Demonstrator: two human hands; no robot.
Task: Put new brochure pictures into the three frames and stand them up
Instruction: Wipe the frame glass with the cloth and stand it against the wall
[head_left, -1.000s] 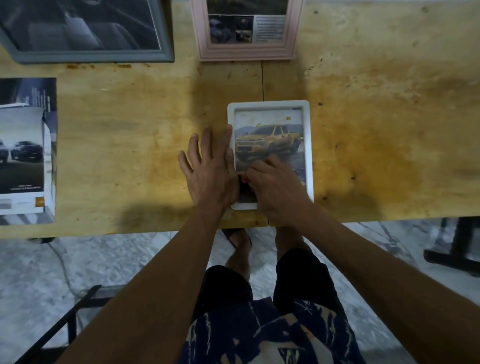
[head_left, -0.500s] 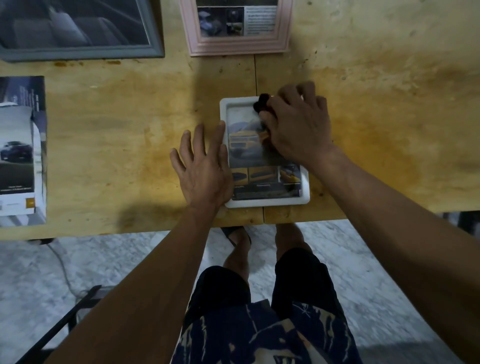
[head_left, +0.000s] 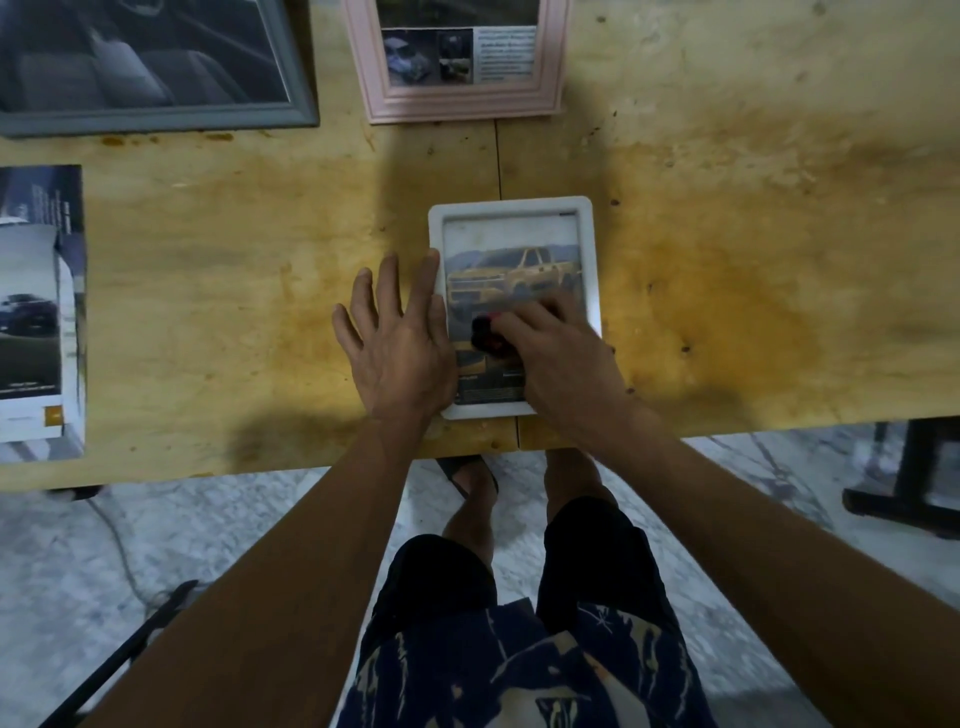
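Note:
A white frame (head_left: 589, 249) lies flat near the table's front edge, showing a picture of a yellow pickup truck. My left hand (head_left: 395, 343) lies flat with spread fingers against the frame's left edge. My right hand (head_left: 561, 358) grips a small dark, red-tinged object (head_left: 485, 335) and presses it on the picture's lower half. A pink frame (head_left: 457, 101) and a grey frame (head_left: 208, 117) with car pictures lie flat at the back of the table.
A stack of car brochures (head_left: 36, 312) lies at the table's left edge. The worn wooden table (head_left: 753, 260) ends just below the white frame. My legs and a marble floor show beneath; a black stand (head_left: 909, 493) is at the right.
My right hand, holding the dark object, swept from the frame's bottom up to its top and has come back down to the lower middle. The left hand stayed flat at the left edge.

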